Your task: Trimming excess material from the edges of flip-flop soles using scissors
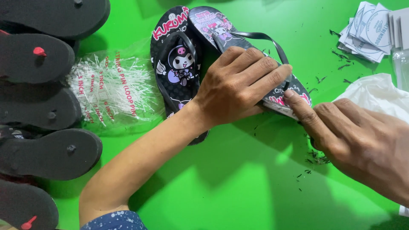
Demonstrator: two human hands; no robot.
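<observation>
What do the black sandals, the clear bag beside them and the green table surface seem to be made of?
The sandals look like matte foam rubber with printed tops and glossy plastic straps. The bag looks like thin clear plastic film: it wrinkles, shines, and shows white loop pins inside. The green surface appears smooth and slightly glossy, perhaps painted or laminated; I cannot tell which.

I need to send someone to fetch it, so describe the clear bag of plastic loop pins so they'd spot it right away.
On the green table, look left of the two black cartoon-print flip-flops and right of the stack of upturned black soles. The clear bag lies flat between them. It alone is see-through, packed with thin white plastic pins, with red lettering.
</observation>
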